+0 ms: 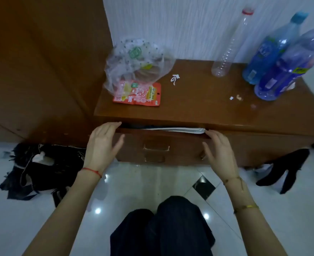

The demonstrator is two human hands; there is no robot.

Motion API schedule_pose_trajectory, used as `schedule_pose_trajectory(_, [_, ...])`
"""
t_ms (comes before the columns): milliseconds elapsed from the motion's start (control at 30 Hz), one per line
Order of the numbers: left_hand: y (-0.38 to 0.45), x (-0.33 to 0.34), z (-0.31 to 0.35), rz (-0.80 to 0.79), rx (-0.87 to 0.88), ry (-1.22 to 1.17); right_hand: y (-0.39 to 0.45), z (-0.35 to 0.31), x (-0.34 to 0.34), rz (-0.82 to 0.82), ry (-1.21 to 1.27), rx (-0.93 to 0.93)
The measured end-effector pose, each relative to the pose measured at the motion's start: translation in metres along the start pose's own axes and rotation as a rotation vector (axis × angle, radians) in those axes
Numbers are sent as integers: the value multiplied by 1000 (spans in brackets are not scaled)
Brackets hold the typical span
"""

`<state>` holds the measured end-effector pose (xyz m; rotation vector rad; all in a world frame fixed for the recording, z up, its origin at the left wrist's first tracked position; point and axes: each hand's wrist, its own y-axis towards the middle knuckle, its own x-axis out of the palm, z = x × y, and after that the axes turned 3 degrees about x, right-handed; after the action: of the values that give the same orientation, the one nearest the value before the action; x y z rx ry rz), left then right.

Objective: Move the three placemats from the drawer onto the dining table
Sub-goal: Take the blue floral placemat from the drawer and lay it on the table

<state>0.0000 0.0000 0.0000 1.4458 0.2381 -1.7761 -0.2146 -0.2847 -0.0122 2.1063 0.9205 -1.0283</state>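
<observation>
Both hands, left (102,145) and right (219,152), spread open and empty, touched the drawer (158,143) front's top corners (white placemats (178,129) between them).

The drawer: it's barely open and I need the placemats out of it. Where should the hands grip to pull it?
Probably the top edge of the drawer front, from above at both ends, where the left hand and right hand already sit. The gap shows a lip there; the handle below is a centred alternative.
</observation>
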Motion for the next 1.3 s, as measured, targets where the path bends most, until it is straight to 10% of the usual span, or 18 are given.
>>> schedule_pose_trajectory(1300, [-160,-2,2,130,82,-59,-173,-10,3,231,79,-43])
